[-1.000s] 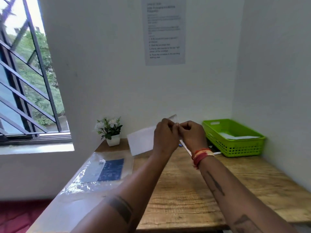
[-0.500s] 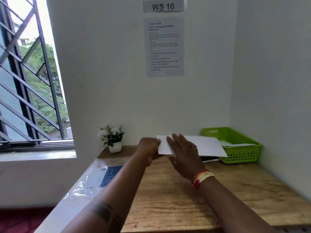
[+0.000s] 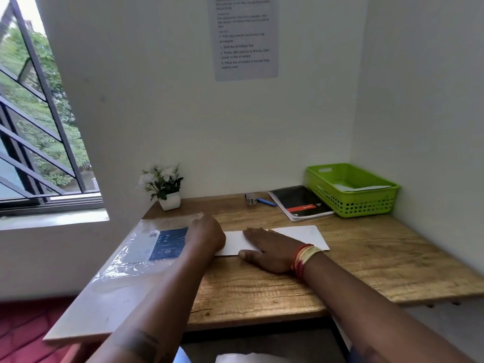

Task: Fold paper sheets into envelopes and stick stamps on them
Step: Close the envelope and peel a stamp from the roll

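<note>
Folding step: paper pressed flat on desk, crease being set.

Desk carries plastic-wrapped packet at 9 o'clock, green basket at 2 o'clock, black notebook beside it. Folded paper sheet lies at desk centre. Right hand flat on it, fingers straight, pressing. Left hand at sheet's 9 o'clock end; fingers hidden, grip cannot be told. Likely next: run along the crease, then another fold; stamps not made out.

Potted plant by wall; black notebook beside green basket
</note>
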The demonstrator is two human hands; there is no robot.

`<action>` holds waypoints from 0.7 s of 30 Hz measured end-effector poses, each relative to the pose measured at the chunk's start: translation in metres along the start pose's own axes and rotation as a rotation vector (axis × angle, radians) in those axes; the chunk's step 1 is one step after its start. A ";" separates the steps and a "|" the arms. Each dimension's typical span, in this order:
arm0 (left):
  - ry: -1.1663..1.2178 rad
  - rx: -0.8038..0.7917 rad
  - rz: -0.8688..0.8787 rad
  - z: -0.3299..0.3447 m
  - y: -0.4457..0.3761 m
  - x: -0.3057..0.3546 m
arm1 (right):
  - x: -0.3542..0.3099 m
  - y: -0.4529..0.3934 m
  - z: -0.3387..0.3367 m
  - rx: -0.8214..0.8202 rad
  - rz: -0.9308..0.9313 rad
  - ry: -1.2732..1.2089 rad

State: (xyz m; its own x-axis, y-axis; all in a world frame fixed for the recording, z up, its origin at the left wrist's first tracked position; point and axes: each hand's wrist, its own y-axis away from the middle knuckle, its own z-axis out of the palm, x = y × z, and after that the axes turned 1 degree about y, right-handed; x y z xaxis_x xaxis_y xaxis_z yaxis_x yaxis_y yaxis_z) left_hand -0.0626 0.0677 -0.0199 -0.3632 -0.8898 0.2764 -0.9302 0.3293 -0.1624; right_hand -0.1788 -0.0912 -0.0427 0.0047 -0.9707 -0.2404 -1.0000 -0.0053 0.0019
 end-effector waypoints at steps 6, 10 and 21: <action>0.221 0.010 0.347 0.025 0.020 0.024 | -0.001 -0.003 -0.006 0.018 -0.013 -0.131; 0.104 -0.177 0.339 0.033 0.022 0.025 | 0.005 -0.005 -0.002 -0.042 0.005 0.036; -0.100 -0.337 0.277 0.033 0.022 0.029 | 0.044 0.026 -0.005 -0.014 0.333 0.107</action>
State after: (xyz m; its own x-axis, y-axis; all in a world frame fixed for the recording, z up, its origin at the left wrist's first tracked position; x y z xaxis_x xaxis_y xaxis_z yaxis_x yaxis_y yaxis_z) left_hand -0.0917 0.0385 -0.0464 -0.6094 -0.7744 0.1701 -0.7702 0.6291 0.1051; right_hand -0.2044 -0.1349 -0.0480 -0.3207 -0.9394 -0.1214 -0.9466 0.3132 0.0769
